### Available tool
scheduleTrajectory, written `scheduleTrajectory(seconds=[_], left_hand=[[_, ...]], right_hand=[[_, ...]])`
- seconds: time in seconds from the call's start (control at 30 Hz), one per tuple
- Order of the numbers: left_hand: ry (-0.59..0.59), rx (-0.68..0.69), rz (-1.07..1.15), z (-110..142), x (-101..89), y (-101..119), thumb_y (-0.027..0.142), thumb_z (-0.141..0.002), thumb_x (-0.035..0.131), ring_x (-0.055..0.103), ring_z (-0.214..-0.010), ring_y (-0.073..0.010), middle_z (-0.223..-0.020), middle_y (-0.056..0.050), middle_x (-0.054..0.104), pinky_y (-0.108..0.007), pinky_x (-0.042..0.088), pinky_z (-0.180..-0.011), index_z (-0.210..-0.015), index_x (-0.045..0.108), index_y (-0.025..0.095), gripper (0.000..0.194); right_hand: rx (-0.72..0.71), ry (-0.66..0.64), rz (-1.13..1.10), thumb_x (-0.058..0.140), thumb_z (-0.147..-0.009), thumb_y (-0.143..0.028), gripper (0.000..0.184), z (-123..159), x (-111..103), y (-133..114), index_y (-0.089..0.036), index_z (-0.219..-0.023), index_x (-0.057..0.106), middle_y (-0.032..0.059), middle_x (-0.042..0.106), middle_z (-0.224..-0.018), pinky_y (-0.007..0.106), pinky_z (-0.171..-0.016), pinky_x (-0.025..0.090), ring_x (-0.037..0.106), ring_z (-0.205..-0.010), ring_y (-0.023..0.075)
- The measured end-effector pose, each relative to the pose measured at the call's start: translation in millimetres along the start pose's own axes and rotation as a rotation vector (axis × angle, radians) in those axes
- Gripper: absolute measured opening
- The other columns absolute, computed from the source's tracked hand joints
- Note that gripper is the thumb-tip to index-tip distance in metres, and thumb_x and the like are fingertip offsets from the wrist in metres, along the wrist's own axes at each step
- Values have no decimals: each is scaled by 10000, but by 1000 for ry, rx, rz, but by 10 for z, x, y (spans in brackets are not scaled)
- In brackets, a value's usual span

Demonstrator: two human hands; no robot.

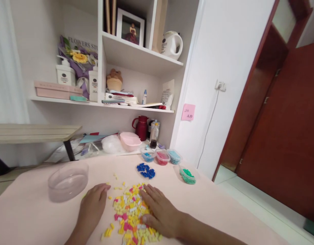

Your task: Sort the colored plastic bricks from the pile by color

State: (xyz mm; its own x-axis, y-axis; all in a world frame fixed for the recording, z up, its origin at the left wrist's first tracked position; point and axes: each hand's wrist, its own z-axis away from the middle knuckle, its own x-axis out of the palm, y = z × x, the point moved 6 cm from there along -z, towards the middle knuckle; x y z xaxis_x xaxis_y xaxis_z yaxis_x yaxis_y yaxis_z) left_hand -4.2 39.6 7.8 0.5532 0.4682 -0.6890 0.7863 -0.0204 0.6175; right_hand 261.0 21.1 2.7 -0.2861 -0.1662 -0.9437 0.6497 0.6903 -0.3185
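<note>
A loose pile of small toy bricks point(131, 207), mostly yellow with some pink, white and orange ones, is spread over the pink tabletop point(218, 211). My right hand point(159, 211) lies flat on the pile's right side, its fingers stretched out and thumb apart. To the left of the pile is my left hand point(94, 200), fingers closed with thumb against them; whatever may be between the fingertips is hidden. A few yellow bricks point(118, 188) lie scattered just past its fingertips. Dark blue bricks point(146, 170) sit together beyond the pile.
An empty clear round tub point(68, 182) stands at the left. Clear containers with blue bricks point(148, 156), red bricks point(162, 157), light blue bricks point(174, 156) and green bricks point(187, 176) line the far right. Behind are a pink bowl point(130, 141), a dark red jug point(141, 128) and shelves point(139, 51).
</note>
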Motion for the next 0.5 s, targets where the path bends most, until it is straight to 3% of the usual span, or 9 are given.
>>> scheduleTrajectory(seconds=[0.3,0.43,0.5], left_hand=[[10,29,8,-30,6,-36,322,-812,392,676,-1051,-244,-1059,-55,766,-404,500,-961,-875,746,242,369],[-2,27,58,-63,42,-106,368,-815,381,676,-1060,-252,-1071,-67,762,-411,506,-959,-910,740,227,397],[-3,13,78,-70,53,-138,392,-819,376,673,-1069,-253,-1081,-67,758,-411,503,-965,-922,736,225,409]], right_hand=[[-171,89,-82,419,-911,-631,733,-505,127,-380,-226,-1512,314,182,267,-1567,577,-1143,207,240,-1435,386],[-324,210,-244,396,-968,-496,539,-529,-81,-459,-244,-1442,446,112,457,-1479,414,-1141,297,386,-1378,247],[-316,312,-373,369,-987,-466,471,-492,-232,-374,-232,-1347,562,92,568,-1368,345,-1095,364,482,-1293,205]])
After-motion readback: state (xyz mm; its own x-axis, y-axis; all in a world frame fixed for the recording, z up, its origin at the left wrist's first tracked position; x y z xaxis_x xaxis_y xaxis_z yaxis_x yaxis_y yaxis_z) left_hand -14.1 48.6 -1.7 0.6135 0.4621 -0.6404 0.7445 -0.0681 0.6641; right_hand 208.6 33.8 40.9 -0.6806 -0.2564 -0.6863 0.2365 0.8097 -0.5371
